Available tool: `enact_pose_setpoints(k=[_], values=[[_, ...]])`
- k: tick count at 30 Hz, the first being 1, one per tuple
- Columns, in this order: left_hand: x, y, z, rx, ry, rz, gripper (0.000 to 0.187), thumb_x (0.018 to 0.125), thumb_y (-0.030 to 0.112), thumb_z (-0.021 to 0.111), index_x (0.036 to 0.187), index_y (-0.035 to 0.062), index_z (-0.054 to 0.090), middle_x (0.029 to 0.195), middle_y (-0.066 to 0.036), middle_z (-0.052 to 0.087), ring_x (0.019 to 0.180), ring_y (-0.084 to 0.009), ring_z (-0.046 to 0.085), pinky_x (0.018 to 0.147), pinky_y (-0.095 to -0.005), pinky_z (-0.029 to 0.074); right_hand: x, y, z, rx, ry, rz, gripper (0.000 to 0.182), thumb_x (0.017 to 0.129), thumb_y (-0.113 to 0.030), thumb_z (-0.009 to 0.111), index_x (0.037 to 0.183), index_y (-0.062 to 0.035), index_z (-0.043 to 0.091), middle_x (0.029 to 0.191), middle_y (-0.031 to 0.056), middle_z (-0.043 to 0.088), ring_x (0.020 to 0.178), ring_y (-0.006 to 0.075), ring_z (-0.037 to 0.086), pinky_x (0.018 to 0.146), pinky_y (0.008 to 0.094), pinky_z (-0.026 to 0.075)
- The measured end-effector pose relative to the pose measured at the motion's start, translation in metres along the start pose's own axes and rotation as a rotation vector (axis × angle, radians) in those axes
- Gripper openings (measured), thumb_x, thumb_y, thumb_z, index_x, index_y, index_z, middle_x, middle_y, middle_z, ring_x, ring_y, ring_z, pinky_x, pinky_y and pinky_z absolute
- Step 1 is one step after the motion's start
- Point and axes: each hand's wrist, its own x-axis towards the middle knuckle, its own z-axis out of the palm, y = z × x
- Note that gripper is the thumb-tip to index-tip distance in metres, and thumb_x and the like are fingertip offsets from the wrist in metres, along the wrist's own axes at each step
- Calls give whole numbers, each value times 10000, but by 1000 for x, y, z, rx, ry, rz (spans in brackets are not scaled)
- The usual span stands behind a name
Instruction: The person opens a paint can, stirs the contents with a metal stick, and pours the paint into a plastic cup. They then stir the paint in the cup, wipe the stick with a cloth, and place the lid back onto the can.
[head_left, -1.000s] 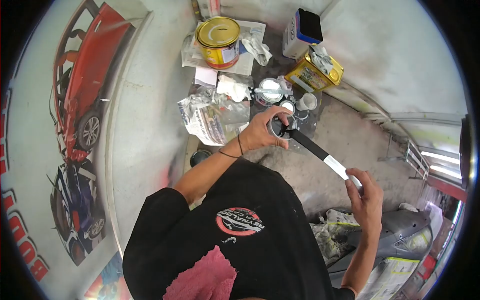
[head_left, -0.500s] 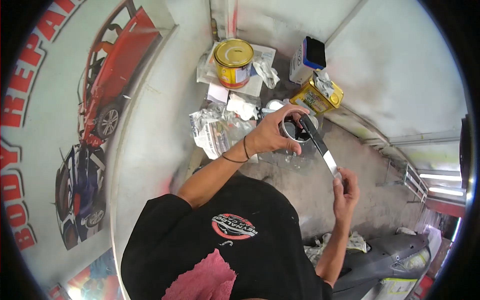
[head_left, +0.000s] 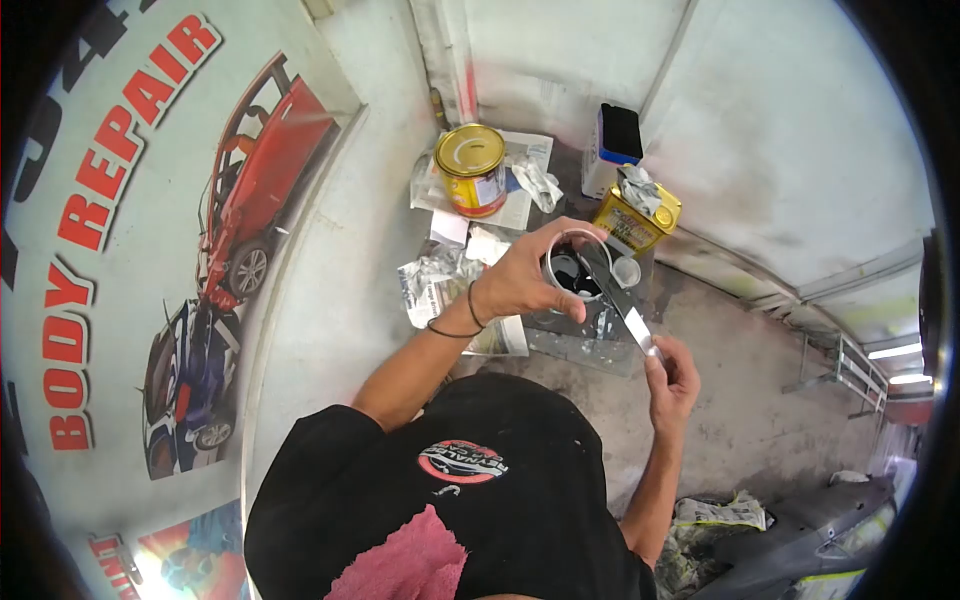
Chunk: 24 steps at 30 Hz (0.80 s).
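My left hand [head_left: 522,277] is closed around a clear cup [head_left: 579,233] with glossy dark paint inside. A flat metal stirring stick [head_left: 634,321] slants over the cup; its upper part is coated black, and its lower end is bare silver. My right hand [head_left: 672,380] pinches that silver end, below and to the right of the cup. The stick's dark end overlaps the cup's opening at the right side of the rim. A smaller clear cup [head_left: 626,271] stands just right of the held one.
Behind the cup are a yellow paint can [head_left: 471,172] on newspaper, a rectangular yellow tin [head_left: 640,214] and a white-and-blue container [head_left: 608,152]. Crumpled paper and plastic [head_left: 432,285] lie left. A dark car panel [head_left: 810,535] sits lower right, and a metal stand [head_left: 850,370] farther back.
The camera view has shifted, so the wall and cans sit lower. The cup now shows more dark paint, and the stick and right hand have moved slightly left in view.
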Motion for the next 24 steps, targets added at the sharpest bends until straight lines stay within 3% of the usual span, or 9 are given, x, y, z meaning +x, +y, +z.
enact_pose_setpoints(k=[4, 11, 13, 17, 19, 23, 24], values=[[-11, -10, -2, 7, -73, -35, 1021, 620, 322, 1086, 1488, 63, 614, 1154, -11, 696, 1128, -138, 639, 1083, -333, 480, -10, -31, -47, -174, -51, 68, 184, 977, -41, 788, 1158, -26, 759, 923, -42, 630, 751, 43, 488, 644, 232, 367], [-10, -31, 11, -76, -72, -32, 1024, 613, 341, 1080, 1493, 80, 627, 1126, -8, 704, 1114, -142, 649, 1061, -334, 497, -7, -103, -86, -506, -113, 89, 202, 923, -55, 815, 1119, -39, 770, 844, -30, 574, 677, 51, 436, 599, 246, 317], [-6, -38, 19, -135, -76, -36, 1043, 604, 355, 1082, 1499, 77, 623, 1146, -11, 701, 1109, -141, 648, 1052, -328, 500, 1, -116, -83, -592, -107, -10, 212, 911, -54, 821, 1117, -39, 772, 822, -25, 553, 667, 56, 437, 588, 249, 313], [3, -45, 41, -165, -78, 8, 1077, 590, 382, 1090, 1509, 78, 619, 1206, -20, 690, 1172, -139, 639, 1079, -321, 490, 9, -107, -66, -623, -77, -33, 223, 908, -58, 829, 1122, -38, 769, 822, -18, 542, 667, 63, 448, 586, 254, 318], [5, -39, 45, -220, -72, -62, 1076, 596, 382, 1091, 1513, 80, 617, 1217, -20, 689, 1204, -141, 632, 1095, -323, 485, 7, -102, -58, -612, -57, 20, 231, 909, -63, 833, 1130, -40, 768, 823, -10, 542, 684, 76, 460, 601, 262, 331], [3, -59, 44, -259, -74, -48, 1058, 604, 362, 1089, 1496, 53, 610, 1162, -22, 698, 1141, -143, 650, 1071, -327, 493, -15, -97, -82, -613, -15, 78, 221, 923, -74, 836, 1130, -43, 767, 810, -14, 538, 694, 83, 452, 615, 270, 340], [3, -60, 42, -234, -80, -34, 1044, 611, 353, 1084, 1487, 45, 607, 1133, -23, 704, 1120, -145, 657, 1061, -331, 497, -24, -96, -99, -638, -40, 136, 165, 964, -20, 777, 1127, -13, 751, 954, -35, 613, 793, 48, 521, 679, 227, 401]])
